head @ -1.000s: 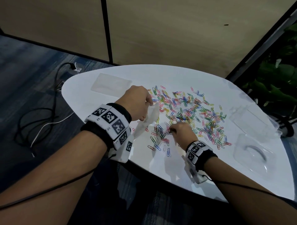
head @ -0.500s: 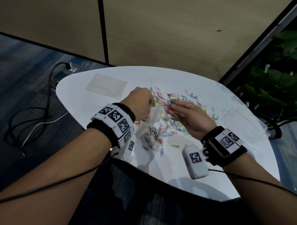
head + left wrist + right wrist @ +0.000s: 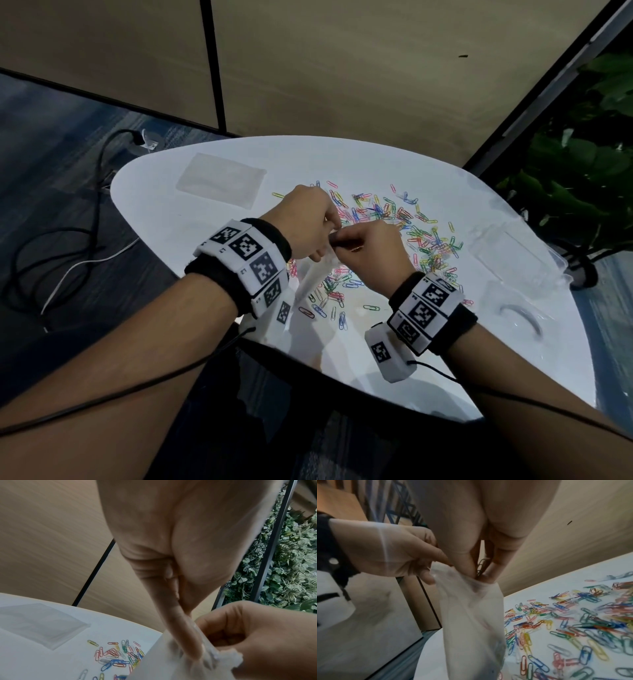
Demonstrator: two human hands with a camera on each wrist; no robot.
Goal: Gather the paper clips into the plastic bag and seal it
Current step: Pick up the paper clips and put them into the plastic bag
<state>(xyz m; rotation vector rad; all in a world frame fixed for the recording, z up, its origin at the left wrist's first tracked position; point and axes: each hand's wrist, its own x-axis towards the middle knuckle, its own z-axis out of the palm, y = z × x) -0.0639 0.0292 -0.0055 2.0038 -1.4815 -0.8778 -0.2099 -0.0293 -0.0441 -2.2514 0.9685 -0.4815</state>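
Several coloured paper clips (image 3: 404, 226) lie scattered on the white table (image 3: 212, 240). My left hand (image 3: 308, 222) pinches the rim of a thin clear plastic bag (image 3: 471, 615) and holds it up above the table, mouth upward. My right hand (image 3: 370, 246) is at the bag's mouth, fingertips (image 3: 469, 563) dipped into the opening and pinching a few paper clips (image 3: 480, 565). The bag (image 3: 311, 277) hangs down below both hands. In the left wrist view my left fingers (image 3: 188, 642) grip the bag's edge (image 3: 171, 655) beside my right hand (image 3: 257, 635).
A flat stack of clear bags (image 3: 219, 178) lies at the table's far left. Clear plastic containers (image 3: 513, 257) sit at the right edge. Cables (image 3: 68, 240) trail on the floor to the left; a plant (image 3: 582, 154) stands to the right.
My right hand picked up clips from the pile, rose and moved left to the bag's mouth. The left hand kept holding the bag up.
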